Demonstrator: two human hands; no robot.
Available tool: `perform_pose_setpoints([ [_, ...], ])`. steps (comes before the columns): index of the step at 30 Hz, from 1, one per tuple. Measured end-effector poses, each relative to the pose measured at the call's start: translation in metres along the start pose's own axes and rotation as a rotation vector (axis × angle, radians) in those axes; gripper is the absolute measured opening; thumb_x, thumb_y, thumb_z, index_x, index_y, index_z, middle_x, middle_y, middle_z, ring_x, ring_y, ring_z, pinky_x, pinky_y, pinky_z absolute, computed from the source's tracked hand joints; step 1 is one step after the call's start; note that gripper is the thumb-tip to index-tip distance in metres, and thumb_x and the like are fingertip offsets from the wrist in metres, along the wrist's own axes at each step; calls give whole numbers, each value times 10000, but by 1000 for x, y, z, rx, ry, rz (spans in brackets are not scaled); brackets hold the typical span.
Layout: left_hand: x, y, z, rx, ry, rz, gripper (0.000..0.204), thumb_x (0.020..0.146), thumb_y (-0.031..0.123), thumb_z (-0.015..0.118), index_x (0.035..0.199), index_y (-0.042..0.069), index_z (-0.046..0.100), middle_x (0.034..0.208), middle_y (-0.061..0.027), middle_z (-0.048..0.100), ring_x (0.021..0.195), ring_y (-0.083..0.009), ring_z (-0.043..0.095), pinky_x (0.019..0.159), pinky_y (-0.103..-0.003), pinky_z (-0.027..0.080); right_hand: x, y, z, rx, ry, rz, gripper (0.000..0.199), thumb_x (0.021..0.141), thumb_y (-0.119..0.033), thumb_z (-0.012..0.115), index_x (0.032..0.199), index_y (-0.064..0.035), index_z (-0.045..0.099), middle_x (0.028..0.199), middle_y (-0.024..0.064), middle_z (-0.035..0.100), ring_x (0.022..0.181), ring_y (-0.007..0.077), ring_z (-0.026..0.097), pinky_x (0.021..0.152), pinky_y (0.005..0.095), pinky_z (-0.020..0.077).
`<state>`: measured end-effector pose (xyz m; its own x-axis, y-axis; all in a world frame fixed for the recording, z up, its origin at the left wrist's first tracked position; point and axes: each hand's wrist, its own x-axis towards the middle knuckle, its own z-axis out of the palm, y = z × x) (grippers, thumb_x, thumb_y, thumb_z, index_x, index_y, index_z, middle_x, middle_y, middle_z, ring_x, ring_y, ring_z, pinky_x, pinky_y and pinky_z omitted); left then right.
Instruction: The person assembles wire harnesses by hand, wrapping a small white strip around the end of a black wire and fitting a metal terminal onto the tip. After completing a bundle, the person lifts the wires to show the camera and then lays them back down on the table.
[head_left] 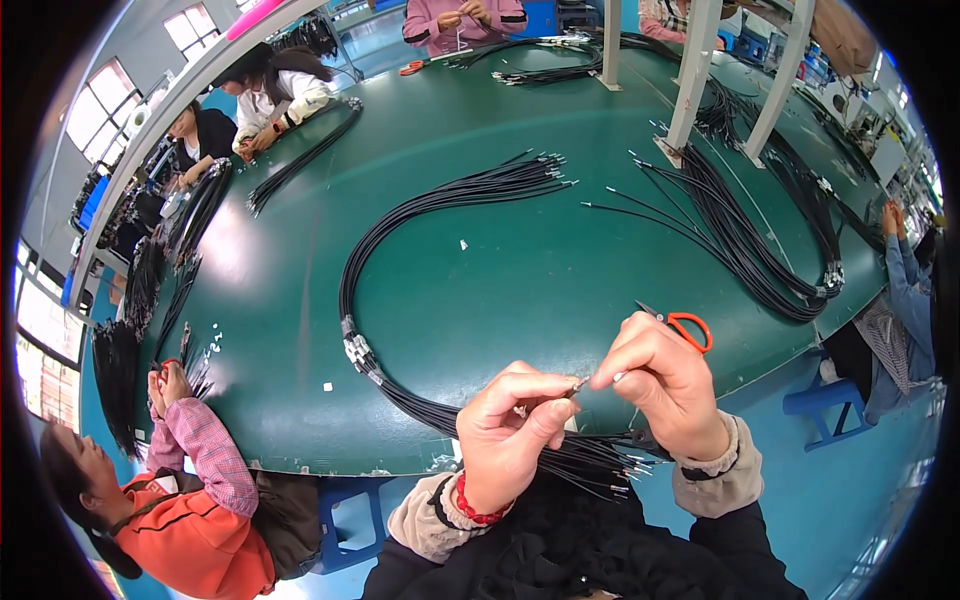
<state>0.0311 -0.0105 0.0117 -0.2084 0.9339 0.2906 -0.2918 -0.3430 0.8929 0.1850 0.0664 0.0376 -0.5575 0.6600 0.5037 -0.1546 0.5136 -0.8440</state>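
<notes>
— What is held at the near edge of the bench (520,270)?

— A small metal terminal (580,383) on a wire end is pinched between the two hands. The left hand (510,425) is closed, thumb pressed against the curled fingers; the right hand (665,380) is closed too, its fingertips (606,379) gripping from the 3 o'clock side. The piece is found just above the bench's near rim, at 6 o'clock in the view.

— How should the step be done well?

— The terminal is best kept steady by the left hand while the fine work is left to the right fingertips. The loose black wire ends (600,465) fanned below the hands should be kept from snagging. The curved wire bundle (400,260) at 10 o'clock and the orange-handled scissors (690,328) behind the right hand are left undisturbed.
</notes>
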Motion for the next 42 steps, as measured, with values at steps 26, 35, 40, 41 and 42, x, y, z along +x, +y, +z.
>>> perform_pose_setpoints([
  [26, 6, 8, 13, 158, 16, 130, 167, 761, -105, 636, 912, -36, 624, 859, -107, 559, 653, -127, 595, 539, -208, 504, -1, -10, -4, 118, 80, 17, 233, 630, -7, 789, 690, -37, 566, 640, 82, 616, 601, 134, 597, 509, 229, 442],
  [35, 4, 4, 15, 487, 120, 323, 253, 672, -78, 730, 888, 23, 648, 751, -69, 592, 624, -128, 598, 514, -219, 479, 1, -15, -8, 99, -66, 120, 243, 622, -66, 808, 713, -56, 583, 668, 25, 583, 575, 82, 497, 484, 217, 348],
  [40, 3, 4, 16, 603, 121, 441, 279, 659, -105, 725, 878, 31, 618, 763, -68, 581, 638, -116, 587, 498, -201, 446, 2, -17, -7, 105, -40, 198, 229, 631, -68, 800, 727, -52, 592, 673, 18, 574, 575, 71, 467, 503, 215, 332],
  [41, 2, 4, 17, 623, 112, 471, 284, 662, -119, 716, 876, 28, 603, 778, -70, 572, 650, -106, 581, 494, -190, 434, 3, -18, -7, 105, -40, 197, 229, 631, -68, 800, 727, -52, 592, 673, 18, 574, 575, 71, 467, 503, 215, 332],
  [42, 2, 3, 17, 623, 112, 471, 284, 662, -119, 716, 876, 28, 603, 778, -70, 572, 650, -106, 581, 494, -190, 434, 3, -19, -7, 104, -38, 201, 226, 635, -67, 797, 727, -51, 592, 670, 18, 571, 576, 71, 465, 504, 216, 330],
])
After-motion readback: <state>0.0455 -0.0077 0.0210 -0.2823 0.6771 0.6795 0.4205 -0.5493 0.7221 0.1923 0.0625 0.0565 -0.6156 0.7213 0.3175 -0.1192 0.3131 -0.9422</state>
